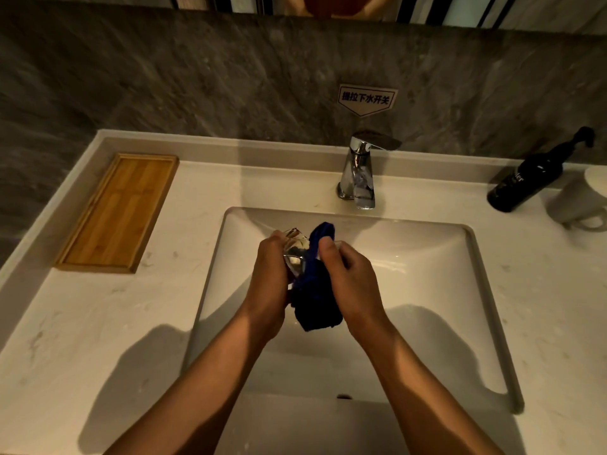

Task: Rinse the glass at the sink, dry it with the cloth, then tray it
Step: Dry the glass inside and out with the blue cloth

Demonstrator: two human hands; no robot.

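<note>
Up past both hands, above the faucet (359, 172), a white arrow-shaped wall sign (366, 99) reading "提拉下水开关" in dark characters; far off to the right of the right hand (353, 277), a black bottle (525, 178) lettered "…ter", rest unreadable.

The clear drinking glass (295, 254) is tilted on its side above the white rectangular sink basin (410, 257); the dark blue cloth (317, 290) presses against it, hanging below; the empty rectangular bamboo tray (118, 211) lies on the counter, left.
</note>
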